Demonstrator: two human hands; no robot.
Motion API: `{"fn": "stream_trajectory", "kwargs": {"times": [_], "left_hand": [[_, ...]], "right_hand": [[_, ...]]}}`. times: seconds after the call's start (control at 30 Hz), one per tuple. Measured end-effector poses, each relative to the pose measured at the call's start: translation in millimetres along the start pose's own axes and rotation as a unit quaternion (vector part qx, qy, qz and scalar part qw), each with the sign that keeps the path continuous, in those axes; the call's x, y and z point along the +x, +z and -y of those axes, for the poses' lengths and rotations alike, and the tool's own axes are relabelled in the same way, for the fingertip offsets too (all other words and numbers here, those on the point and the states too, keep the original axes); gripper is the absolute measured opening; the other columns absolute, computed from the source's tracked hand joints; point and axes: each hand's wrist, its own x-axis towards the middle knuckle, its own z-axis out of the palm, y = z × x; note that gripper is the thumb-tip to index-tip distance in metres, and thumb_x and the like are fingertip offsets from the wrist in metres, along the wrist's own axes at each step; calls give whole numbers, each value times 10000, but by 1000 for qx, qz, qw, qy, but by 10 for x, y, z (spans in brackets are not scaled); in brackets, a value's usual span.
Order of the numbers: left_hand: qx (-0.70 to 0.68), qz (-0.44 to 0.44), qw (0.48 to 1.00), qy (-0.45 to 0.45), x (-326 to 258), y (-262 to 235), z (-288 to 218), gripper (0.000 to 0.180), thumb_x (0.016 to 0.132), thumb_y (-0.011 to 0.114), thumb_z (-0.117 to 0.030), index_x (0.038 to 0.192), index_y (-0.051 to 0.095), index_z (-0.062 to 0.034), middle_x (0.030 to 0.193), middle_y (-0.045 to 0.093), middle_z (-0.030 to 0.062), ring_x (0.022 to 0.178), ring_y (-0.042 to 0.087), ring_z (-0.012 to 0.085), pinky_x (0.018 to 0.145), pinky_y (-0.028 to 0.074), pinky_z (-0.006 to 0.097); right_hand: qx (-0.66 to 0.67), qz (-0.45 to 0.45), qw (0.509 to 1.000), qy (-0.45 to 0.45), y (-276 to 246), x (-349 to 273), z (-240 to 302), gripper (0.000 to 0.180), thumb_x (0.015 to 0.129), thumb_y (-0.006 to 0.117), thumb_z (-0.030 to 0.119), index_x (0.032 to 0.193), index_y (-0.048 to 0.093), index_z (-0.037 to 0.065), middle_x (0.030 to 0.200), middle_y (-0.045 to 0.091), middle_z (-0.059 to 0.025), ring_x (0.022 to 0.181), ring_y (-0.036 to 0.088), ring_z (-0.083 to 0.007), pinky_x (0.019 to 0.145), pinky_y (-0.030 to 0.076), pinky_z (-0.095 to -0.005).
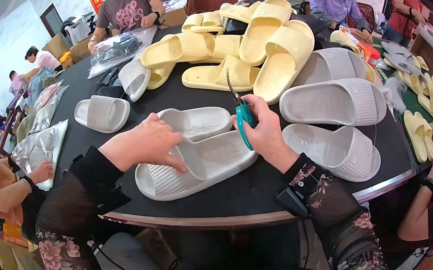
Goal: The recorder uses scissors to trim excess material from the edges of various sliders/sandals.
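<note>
My left hand [144, 145] grips a pair of light grey slide sandals lying side by side at the table's front edge. Its thumb presses the ribbed strap of the near sandal [225, 150], and its fingers reach over to the strap of the far sandal [203, 121]. In my right hand [269, 133] is a pair of small scissors [245, 116] with teal handles. The dark, narrow blades point up and away, just past the sandals' heel ends. My fingers curl around the handles.
Pale yellow slides [283, 55] are heaped at the table's middle. More grey slides [331, 104] lie right of my right hand, and another [102, 114] sits left. Clear plastic bags [41, 147] line the left side. Several people work around the black table [183, 212].
</note>
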Motion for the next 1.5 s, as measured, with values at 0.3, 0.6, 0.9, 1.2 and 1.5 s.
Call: {"fn": "stream_trajectory", "kwargs": {"times": [0.3, 0.6, 0.9, 1.2, 1.5], "left_hand": [[-122, -4, 984, -129, -11, -7, -56, 697, 844, 468, -619, 725, 644, 45, 755, 621, 229, 756, 604, 370, 737, 457, 446], [-191, -23, 967, -167, -20, 117, -124, 582, 874, 504, -540, 832, 609, 30, 752, 620, 240, 756, 619, 380, 689, 482, 431], [-212, 2, 964, -162, -48, 186, -28, 549, 821, 591, -500, 798, 622, 48, 727, 617, 226, 739, 631, 342, 667, 486, 410], [-402, -113, 851, -320, -301, 415, 298, 556, 838, 599, -468, 828, 624, 87, 690, 604, 122, 613, 586, 193, 571, 469, 338], [-788, -230, 516, -244, -252, 598, 315, 222, 916, 533, -244, 1022, 533, -49, 850, 627, 54, 678, 603, 135, 599, 486, 279]], "right_hand": [[1, -2, 1000, -22, 15, 7, -32, 387, 777, 702, 134, 1087, 508, 10, 799, 613, -133, 689, 615, -211, 642, 490, -311], [-19, 11, 1000, -16, -10, -15, 16, 385, 783, 693, 122, 1095, 500, 6, 794, 620, -140, 686, 623, -203, 640, 493, -310], [-7, -1, 999, -31, 11, -3, 11, 398, 768, 717, 133, 1083, 510, 7, 792, 617, -150, 685, 627, -221, 638, 497, -316], [9, 12, 1000, -11, 3, 3, -22, 395, 769, 721, 148, 1073, 511, 10, 774, 618, -152, 682, 638, -246, 632, 500, -329], [50, 49, 996, 53, 26, -22, 39, 395, 778, 719, 160, 1076, 509, 10, 759, 619, -130, 689, 630, -188, 629, 491, -306]]}}
